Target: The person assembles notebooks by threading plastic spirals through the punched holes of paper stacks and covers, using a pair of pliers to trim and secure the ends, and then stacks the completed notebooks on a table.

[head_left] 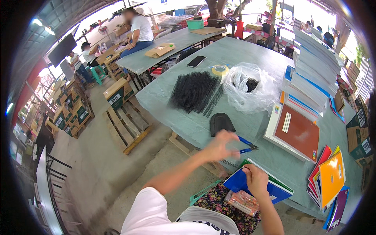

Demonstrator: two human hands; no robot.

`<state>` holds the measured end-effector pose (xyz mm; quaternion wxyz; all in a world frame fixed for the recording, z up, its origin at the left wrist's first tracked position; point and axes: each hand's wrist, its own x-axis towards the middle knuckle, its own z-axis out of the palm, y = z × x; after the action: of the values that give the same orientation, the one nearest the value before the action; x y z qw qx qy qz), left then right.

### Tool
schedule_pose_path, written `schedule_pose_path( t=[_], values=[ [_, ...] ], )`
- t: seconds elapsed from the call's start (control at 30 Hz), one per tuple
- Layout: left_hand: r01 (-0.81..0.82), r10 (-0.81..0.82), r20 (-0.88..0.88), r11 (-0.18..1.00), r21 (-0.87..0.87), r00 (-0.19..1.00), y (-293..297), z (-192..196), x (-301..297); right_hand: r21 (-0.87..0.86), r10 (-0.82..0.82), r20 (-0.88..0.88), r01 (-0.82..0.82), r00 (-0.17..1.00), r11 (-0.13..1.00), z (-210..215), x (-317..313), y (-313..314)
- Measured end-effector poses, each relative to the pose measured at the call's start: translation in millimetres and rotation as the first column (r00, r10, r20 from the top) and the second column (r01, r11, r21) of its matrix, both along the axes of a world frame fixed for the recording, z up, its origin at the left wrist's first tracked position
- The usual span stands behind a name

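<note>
My left hand (224, 147), blurred by motion, is over the table's near edge with its fingers apart. Beside its fingertips are blue-handled cutting pliers (246, 150), handles spread; the pliers look sharp while the hand is smeared. My right hand (256, 180) is closed on the upper edge of a blue notebook (239, 183), tilted above my lap against the table edge. A green strip shows along the notebook's far side. A dark spiral coil (230, 163) sticks out at its left end. Just beyond my left hand lies a black rounded pad (222, 123).
Black spiral coils (194, 92), a tape roll (220, 70), a phone (196, 61) and a plastic bag (250, 88) lie farther back. Notebook stacks (295, 131) stand right, with fanned notebooks (331, 178) nearer. A clear packet (243, 202) rests on my lap. A pallet (127, 123) stands left.
</note>
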<state>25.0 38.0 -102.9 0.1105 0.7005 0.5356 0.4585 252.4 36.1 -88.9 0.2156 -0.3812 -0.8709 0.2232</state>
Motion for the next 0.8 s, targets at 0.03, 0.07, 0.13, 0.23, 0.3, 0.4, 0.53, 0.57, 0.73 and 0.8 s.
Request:
schedule_pose_path(
  t=[0.03,0.07,0.13,0.23,0.3,0.4,0.53,0.57,0.73,0.8],
  values=[
    [-0.203,0.201,-0.051,0.978,-0.04,0.978,17.7,-6.5,-18.8,-0.003,-0.037,-0.08,0.036,0.996,0.999,-1.5,-0.6,-1.5],
    [-0.4,0.392,-0.113,0.914,-0.062,0.913,34.2,-14.7,-38.8,-0.007,-0.071,-0.169,0.071,0.983,0.997,-4.5,-2.2,-1.9],
    [-0.513,0.473,-0.216,0.835,-0.199,0.854,58.1,-31.4,-65.5,0.06,-0.086,-0.254,0.104,0.963,0.993,-11.7,-3.6,-2.7],
    [-0.525,0.481,-0.212,0.761,-0.382,0.851,71.9,-38.2,-72.8,-0.048,-0.081,-0.156,0.075,0.984,0.996,-0.9,-6.6,-6.6],
    [-0.507,0.498,-0.099,0.836,-0.208,0.862,71.8,-37.5,-80.3,0.025,-0.018,-0.267,0.026,0.963,0.999,-5.6,-12.2,-6.1],
    [-0.234,0.219,0.298,0.972,0.013,0.929,23.6,93.9,-25.6,0.066,-0.048,-0.323,0.074,0.945,0.995,-6.9,-0.3,3.7],
    [-0.12,0.165,-0.122,0.943,0.309,0.979,-71.2,137.0,14.7,-0.049,-0.137,-0.22,0.129,0.966,0.99,3.9,9.9,3.4],
    [-0.071,0.119,-0.149,0.953,0.293,0.982,-88.3,121.6,33.1,-0.021,-0.062,-0.142,0.059,0.988,0.998,8.1,13.7,2.0],
    [0.134,-0.195,-0.232,0.958,-0.253,0.953,-96.5,-4.1,62.8,0.078,-0.15,0.038,0.147,0.988,0.986,11.4,60.4,-14.9],
    [-0.014,0.003,-0.189,0.998,-0.061,0.982,-80.5,19.9,61.9,0.106,-0.205,0.064,0.197,0.977,0.975,1.5,74.7,-7.1]
  ],
)
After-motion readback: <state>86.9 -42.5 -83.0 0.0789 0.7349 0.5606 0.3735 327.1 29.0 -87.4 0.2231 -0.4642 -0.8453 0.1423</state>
